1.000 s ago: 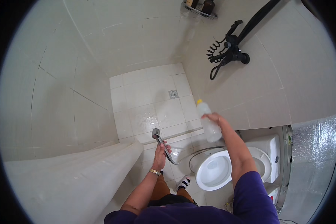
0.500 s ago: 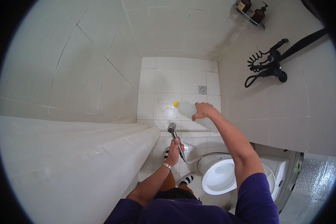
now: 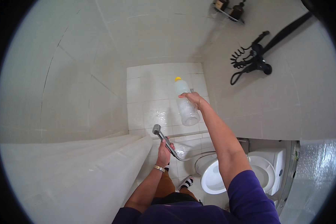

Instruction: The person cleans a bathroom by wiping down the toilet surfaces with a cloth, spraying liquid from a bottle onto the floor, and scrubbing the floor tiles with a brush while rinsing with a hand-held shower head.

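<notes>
My left hand [image 3: 164, 150] is wrapped round the handle of a silver hand sprayer [image 3: 157, 130], whose head points forward and left over the low floor ledge. From its lower end a metal hose [image 3: 193, 158] curves off to the right toward the toilet. Farther out, my right hand [image 3: 192, 98] grips a large clear plastic bottle [image 3: 189, 114] around its middle. The bottle is tilted, its yellow cap [image 3: 178, 78] away from me and lower, its base toward me. Pale cloudy liquid shows near the cap end. I cannot tell whether anything flows from it.
White floor tiles [image 3: 138, 112] look wet near the sprayer. A white shower curtain [image 3: 78, 175] hangs at left. The toilet [image 3: 209, 188] stands at lower right. A black shower mixer [image 3: 255, 65] and a corner shelf [image 3: 229, 15] with brown pump bottles are on the right walls.
My right hand has swung the bottle round, so its cap now points away from me rather than left. The sprayer stays in my left hand. The whole view has shifted slightly.
</notes>
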The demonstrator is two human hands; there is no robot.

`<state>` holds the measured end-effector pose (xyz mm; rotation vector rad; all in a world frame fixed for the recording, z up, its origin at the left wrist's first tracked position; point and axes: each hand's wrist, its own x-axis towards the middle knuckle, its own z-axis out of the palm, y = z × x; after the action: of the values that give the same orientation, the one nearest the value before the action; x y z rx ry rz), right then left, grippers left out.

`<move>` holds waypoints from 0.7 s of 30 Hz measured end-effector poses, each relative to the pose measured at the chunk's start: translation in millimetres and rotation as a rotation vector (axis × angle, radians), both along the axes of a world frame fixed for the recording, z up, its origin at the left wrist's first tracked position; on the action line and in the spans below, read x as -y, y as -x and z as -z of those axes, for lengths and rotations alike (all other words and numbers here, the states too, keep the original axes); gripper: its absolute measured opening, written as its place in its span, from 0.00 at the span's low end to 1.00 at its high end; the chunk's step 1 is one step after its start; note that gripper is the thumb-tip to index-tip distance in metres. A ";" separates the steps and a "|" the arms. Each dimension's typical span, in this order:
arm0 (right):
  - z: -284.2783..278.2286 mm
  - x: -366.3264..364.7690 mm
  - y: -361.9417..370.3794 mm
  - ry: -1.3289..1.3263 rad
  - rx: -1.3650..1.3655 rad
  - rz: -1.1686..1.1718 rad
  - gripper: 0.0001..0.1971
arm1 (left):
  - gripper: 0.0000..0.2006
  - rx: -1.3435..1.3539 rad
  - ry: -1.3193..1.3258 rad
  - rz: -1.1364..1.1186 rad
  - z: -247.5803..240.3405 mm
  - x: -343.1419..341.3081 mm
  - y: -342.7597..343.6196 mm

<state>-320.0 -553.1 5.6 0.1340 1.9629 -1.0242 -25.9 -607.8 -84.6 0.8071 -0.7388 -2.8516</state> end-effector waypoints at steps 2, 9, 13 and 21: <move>-8.9 -21.8 -16.5 0.195 0.246 0.179 0.27 | 0.19 0.014 0.033 0.057 -10.8 5.2 5.2; 22.0 -133.5 -53.5 0.330 0.351 0.387 0.20 | 0.23 -0.005 0.098 0.287 -22.2 -9.5 28.5; -4.0 -164.0 -36.4 0.424 0.270 0.548 0.22 | 0.23 -0.075 0.078 0.236 -30.3 -27.1 40.3; -32.1 -137.4 -61.8 0.007 -0.044 0.196 0.36 | 0.21 -0.057 -0.060 0.187 -29.5 -14.0 33.8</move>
<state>-258.2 -415.7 37.6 0.3075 2.0151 -1.1691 -59.7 -593.7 -55.1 0.6953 -0.7625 -3.0618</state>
